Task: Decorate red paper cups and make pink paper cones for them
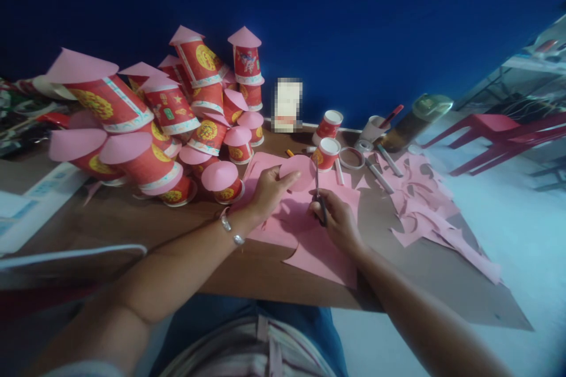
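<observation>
My left hand (272, 191) pinches the left edge of a round piece of pink paper (297, 172) between thumb and fingers. In my right hand (333, 215) is a pair of scissors (321, 210), fingers wrapped round the dark handles. The blades point away from me at the right edge of the pink circle; whether they are parted I cannot tell. Under both hands lie larger pink sheets (329, 259), one with a curved cut edge. Just beyond the blades stands a red paper cup (326, 156) with a white rim.
Many red cups with pink paper cones (194, 65) are stacked at the left. Pink offcuts (424, 206) cover the table's right side. Farther back are a tape roll (352, 158), a white cup with a red pen (375, 128), and a lying bottle (411, 121). A red stool (495, 123) stands beyond.
</observation>
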Tool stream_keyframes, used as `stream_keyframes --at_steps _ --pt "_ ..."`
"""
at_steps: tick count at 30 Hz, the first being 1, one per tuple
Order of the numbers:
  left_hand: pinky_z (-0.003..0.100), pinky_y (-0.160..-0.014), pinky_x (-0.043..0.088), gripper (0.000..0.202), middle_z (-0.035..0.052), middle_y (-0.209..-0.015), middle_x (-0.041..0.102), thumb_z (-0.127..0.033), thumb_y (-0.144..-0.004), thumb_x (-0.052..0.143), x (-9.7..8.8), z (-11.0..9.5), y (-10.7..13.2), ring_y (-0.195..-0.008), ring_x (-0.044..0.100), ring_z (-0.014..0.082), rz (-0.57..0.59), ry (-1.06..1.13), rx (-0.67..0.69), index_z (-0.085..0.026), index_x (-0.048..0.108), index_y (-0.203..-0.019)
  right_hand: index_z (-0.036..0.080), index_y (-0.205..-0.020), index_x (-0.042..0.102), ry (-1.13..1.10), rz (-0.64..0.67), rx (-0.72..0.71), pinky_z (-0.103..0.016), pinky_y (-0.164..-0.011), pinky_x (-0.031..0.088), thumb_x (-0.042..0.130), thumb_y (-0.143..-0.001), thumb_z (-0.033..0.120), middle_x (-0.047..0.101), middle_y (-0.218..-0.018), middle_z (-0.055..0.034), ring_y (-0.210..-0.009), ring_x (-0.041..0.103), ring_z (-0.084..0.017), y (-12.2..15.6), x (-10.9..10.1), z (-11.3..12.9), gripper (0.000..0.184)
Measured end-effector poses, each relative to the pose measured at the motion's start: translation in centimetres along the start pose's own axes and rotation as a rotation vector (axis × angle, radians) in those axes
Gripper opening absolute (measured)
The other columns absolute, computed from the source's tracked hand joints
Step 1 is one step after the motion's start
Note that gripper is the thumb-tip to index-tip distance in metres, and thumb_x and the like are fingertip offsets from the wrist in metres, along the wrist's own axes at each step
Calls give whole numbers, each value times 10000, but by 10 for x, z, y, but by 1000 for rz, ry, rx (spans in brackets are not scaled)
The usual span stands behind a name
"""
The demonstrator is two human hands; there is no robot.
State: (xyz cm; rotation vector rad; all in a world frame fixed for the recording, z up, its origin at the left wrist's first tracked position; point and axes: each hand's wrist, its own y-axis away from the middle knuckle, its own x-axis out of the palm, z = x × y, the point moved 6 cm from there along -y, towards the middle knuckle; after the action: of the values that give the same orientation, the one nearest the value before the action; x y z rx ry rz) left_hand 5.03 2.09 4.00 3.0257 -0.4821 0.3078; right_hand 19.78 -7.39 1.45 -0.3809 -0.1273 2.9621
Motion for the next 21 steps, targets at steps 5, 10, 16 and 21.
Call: stream_keyframes --at_steps 5,10,16,21 --pt "221 -509 391 353 -21 -595 582 -439 -693 833 -1 4 -1 -544 476 90 14 12 -4 -135 653 -688 188 -1099 619 -4 0 -1 -232 -559 482 607 -951 477 644 -692 5 -609 594 -124 0 0 0 325" --pt "229 -539 415 340 -5 -644 629 -437 -701 832 -3 8 -3 -577 517 103 13 5 -6 -131 690 -746 185 -1091 623 -8 -2 -10 -228 -546 471 608 -954 482 635 -674 11 -587 574 -117 0 -1 3 327" --pt "240 -554 424 335 0 -644 634 -439 -706 821 -2 8 -4 -586 526 111 29 22 -21 -136 681 -735 182 -1085 624 -1 4 -18 -233 -540 467 612 -947 518 634 -664 11 -579 574 -118 0 -1 4 364" --pt "242 -565 415 332 5 -644 636 -425 -683 841 -3 6 -5 -598 520 111 24 31 -1 -136 677 -697 184 -1075 628 -6 1 -9 -244 -537 465 620 -935 554 630 -658 10 -576 572 -123 0 -1 6 396"
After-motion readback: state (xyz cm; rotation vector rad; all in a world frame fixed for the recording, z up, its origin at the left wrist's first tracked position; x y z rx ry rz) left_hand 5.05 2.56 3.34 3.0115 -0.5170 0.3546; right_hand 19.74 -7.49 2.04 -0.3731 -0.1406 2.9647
